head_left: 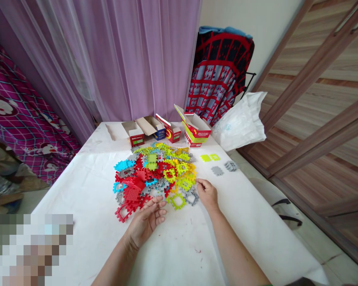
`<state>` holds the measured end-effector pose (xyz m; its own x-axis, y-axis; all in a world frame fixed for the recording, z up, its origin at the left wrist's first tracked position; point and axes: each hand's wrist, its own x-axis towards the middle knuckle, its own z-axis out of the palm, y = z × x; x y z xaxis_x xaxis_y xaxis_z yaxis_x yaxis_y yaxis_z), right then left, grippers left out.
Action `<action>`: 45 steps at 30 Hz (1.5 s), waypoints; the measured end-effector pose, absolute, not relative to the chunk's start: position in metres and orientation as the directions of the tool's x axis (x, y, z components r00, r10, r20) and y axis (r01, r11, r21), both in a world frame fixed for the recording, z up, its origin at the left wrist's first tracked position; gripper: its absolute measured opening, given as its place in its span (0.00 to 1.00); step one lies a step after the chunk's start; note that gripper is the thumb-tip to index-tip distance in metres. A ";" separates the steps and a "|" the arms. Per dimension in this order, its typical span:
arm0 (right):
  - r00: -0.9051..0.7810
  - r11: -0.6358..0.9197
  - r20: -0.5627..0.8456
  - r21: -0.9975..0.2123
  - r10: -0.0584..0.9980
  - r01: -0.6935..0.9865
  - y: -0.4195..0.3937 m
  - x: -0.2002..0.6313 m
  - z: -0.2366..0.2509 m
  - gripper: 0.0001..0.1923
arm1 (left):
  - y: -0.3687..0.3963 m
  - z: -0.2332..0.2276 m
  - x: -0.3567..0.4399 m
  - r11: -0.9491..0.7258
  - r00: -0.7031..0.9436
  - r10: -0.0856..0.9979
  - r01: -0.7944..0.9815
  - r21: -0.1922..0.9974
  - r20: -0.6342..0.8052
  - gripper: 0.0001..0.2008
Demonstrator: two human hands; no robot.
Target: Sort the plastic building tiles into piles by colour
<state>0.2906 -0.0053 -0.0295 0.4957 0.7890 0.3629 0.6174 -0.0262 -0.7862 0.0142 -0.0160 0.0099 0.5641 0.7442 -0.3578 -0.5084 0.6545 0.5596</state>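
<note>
Plastic interlocking tiles are lying heaped; I'm resting my left hand at six o'clock, fingers loosely spread and empty, while my right hand is fingering the pile's four o'clock edge, holding nothing.

- A row of opened small cardboard boxes stands at the far edge of the white-covered bench.
- A white plastic bag lies at the bench's far right corner.
- Purple curtains hang behind.
- A red-and-black patterned cloth drapes over a rack.
- A pink cartoon-print fabric sits left.
</note>
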 end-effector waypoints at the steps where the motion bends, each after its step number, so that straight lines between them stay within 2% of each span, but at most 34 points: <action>1: 0.505 -0.029 0.357 -0.794 0.786 0.607 -0.002 0.293 -0.030 0.15 | -0.016 0.010 0.014 0.653 0.566 0.745 -0.510 0.559 -0.354 0.12; 8: 0.552 -0.058 0.293 -0.845 0.781 0.531 0.014 0.310 -0.031 0.16 | -0.018 0.011 0.013 0.644 0.522 0.758 -0.510 0.570 -0.390 0.11; 16: 0.418 -0.011 0.356 -0.751 0.836 0.661 -0.002 0.302 -0.024 0.14 | -0.018 0.010 0.013 0.634 0.528 0.765 -0.513 0.579 -0.370 0.12; 20: 0.407 -0.025 0.351 -0.731 0.843 0.682 -0.002 0.302 -0.023 0.14 | -0.018 0.012 0.013 0.637 0.531 0.762 -0.513 0.575 -0.370 0.12; 25: 0.396 -0.023 0.366 -0.709 0.842 0.704 -0.001 0.301 -0.025 0.14 | -0.019 0.012 0.014 0.638 0.524 0.764 -0.529 0.560 -0.377 0.07; 35: 0.378 -0.042 0.361 -0.673 0.852 0.738 -0.002 0.302 -0.027 0.15 | -0.020 0.013 0.013 0.648 0.528 0.759 -0.552 0.525 -0.382 0.05; 45: 0.372 -0.005 0.418 -0.660 0.829 0.752 0.000 0.304 -0.035 0.15 | -0.020 0.010 0.014 0.626 0.518 0.777 -0.570 0.532 -0.358 0.10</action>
<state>0.3041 0.0002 -0.0347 0.3718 0.8291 0.4176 0.7516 -0.0048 -0.6596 0.0141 -0.0198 0.0098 0.5180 0.7768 -0.3582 -0.5701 0.6257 0.5324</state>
